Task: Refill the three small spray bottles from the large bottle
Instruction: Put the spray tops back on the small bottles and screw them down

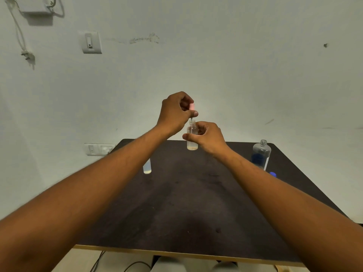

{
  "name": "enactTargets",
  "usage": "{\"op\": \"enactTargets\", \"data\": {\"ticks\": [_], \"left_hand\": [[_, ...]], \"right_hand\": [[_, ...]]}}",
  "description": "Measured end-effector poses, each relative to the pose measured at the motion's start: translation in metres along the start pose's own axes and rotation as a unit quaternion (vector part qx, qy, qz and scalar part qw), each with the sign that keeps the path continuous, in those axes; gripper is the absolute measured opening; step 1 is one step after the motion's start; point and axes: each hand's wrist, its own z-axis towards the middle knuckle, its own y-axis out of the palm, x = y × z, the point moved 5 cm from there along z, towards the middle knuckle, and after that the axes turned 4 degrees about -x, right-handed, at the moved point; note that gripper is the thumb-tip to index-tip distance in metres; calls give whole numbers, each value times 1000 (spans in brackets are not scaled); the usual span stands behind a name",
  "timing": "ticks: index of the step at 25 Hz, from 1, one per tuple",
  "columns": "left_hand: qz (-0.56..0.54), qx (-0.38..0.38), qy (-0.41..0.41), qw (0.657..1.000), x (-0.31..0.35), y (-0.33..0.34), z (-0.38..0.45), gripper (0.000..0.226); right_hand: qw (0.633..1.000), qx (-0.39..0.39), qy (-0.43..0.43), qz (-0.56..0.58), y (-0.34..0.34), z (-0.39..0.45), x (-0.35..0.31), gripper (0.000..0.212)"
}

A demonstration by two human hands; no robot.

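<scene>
My right hand [206, 137] grips a small clear spray bottle [192, 143] held up above the far edge of the dark table [186, 203]; a little liquid sits at its bottom. My left hand [174, 112] pinches the bottle's pink spray head [192, 106] just above the open neck, with the thin dip tube still inside the bottle. A second small bottle [147, 166] stands on the table at the left, partly hidden by my left forearm. The large clear bottle [261, 154] with a blue label stands uncapped at the right. Its blue cap [273, 174] lies beside it.
A pale wall rises close behind the table, with a switch plate [92, 42] and a low socket [99, 149]. Cables hang below the table's front edge [176, 254].
</scene>
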Motion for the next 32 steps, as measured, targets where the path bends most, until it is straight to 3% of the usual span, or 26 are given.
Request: {"op": "enactTargets", "data": {"ticks": [10,18,22,26,32], "left_hand": [[-9,0,-18,1000,-15,13,-16,30],[-13,0,-56,998,-16,14,-16,46],[-56,-44,-80,994,-21,13,-16,44],[-85,-108,-81,987,-18,16,-11,46],[15,-48,-80,995,-13,16,-5,34]], "right_hand": [[1000,19,-22,-5,1,3,5,42],[1000,19,-15,-8,1,4,5,44],[999,18,-21,-20,0,2,5,34],[999,21,-14,-21,0,4,2,38],[1000,16,1,-13,1,3,0,47]]}}
